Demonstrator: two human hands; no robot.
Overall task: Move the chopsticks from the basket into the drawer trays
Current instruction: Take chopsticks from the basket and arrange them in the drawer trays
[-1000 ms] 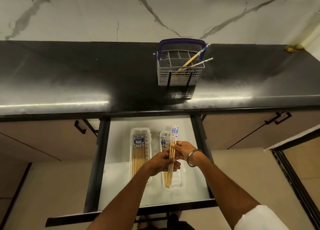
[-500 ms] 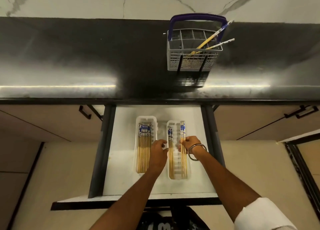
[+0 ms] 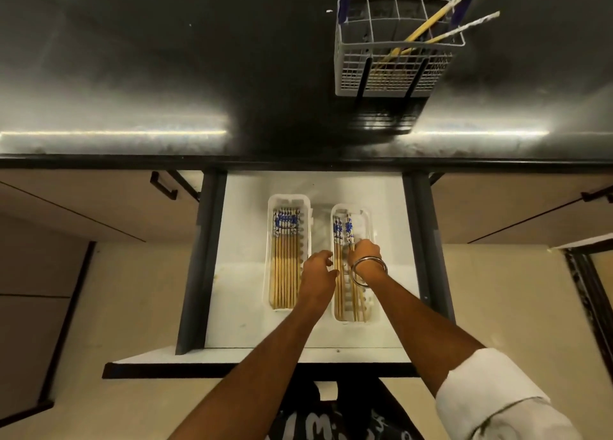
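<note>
A grey wire basket [image 3: 394,74] with a blue handle stands on the black counter; two chopsticks [image 3: 431,25] lean out of its right side. Below, an open white drawer [image 3: 238,307] holds two white trays. The left tray [image 3: 288,204] is filled with several wooden chopsticks [image 3: 283,273] with blue-and-white tops. The right tray [image 3: 368,214] holds a few chopsticks [image 3: 337,234]. My right hand [image 3: 363,252], with a metal bangle, rests in the right tray, fingers closed on a small bundle of chopsticks [image 3: 349,229]. My left hand [image 3: 318,270] hovers between the trays, fingers loosely apart.
The black counter [image 3: 166,74] runs across the top, with glare strips near its front edge. Closed cabinet fronts with black handles [image 3: 164,187] flank the drawer. The drawer's dark side rails [image 3: 428,240] border the trays.
The bundle went from being held above the right tray by both hands down into it. My left hand let go and drew left. The camera tilted down and closer.
</note>
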